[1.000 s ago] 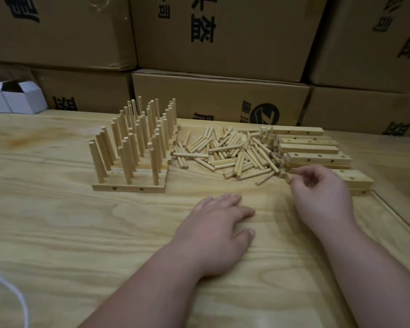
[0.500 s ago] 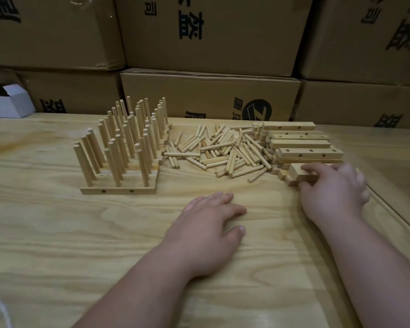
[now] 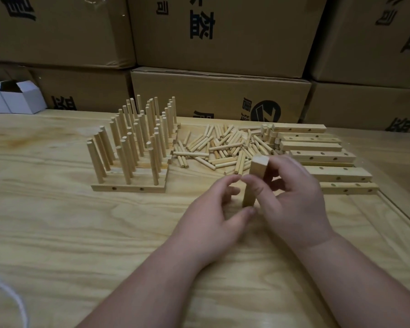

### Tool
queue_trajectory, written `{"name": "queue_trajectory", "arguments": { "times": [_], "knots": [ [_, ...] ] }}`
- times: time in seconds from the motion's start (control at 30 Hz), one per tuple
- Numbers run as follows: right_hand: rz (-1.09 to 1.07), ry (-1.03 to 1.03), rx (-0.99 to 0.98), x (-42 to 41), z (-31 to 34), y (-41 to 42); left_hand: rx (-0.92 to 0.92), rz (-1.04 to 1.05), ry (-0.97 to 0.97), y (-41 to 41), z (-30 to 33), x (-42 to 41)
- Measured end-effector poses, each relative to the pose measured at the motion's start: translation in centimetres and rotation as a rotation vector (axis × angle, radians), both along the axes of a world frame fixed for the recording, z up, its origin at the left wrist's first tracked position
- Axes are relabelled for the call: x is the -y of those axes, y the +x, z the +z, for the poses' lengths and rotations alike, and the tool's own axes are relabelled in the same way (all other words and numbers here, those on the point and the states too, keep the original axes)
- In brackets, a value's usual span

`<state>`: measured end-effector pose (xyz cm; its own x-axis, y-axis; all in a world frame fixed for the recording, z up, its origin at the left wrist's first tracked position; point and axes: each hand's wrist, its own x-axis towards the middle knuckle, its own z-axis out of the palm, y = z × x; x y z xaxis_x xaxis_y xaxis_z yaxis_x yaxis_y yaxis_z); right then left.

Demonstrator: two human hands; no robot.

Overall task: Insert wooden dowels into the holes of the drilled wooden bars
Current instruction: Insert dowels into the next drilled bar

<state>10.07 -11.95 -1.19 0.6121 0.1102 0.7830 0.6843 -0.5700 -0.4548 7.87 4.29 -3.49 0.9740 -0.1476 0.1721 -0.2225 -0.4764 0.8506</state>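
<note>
**Bar stood on end, both hands on it**

Right hand [image 3: 291, 197] is gripping a bar [image 3: 255, 183] upright over the table [image 3: 57, 233], fingers curled round it. Left hand [image 3: 213, 209] pinches it low down, thumb at the bottom end. Loose dowels [image 3: 223, 147] are piled just behind, empty bars [image 3: 317, 155] to the right, filled bars [image 3: 133, 147] on the left.
</note>
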Motion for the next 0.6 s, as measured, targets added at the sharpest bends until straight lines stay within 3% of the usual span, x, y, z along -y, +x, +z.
{"name": "queue_trajectory", "arguments": {
  "times": [0.2,0.4,0.6],
  "knots": [
    [0.066,0.017,0.044,-0.8,-0.6,0.2,0.026,0.104,-0.139,0.3,0.2,-0.2],
    [0.015,0.051,-0.092,0.1,-1.2,0.9,-0.038,0.144,-0.273,0.3,0.6,-0.2],
    [-0.203,-0.188,-0.477,1.6,-2.1,2.8,-0.095,0.179,-0.415,0.6,0.8,-0.4]
  ]
}}
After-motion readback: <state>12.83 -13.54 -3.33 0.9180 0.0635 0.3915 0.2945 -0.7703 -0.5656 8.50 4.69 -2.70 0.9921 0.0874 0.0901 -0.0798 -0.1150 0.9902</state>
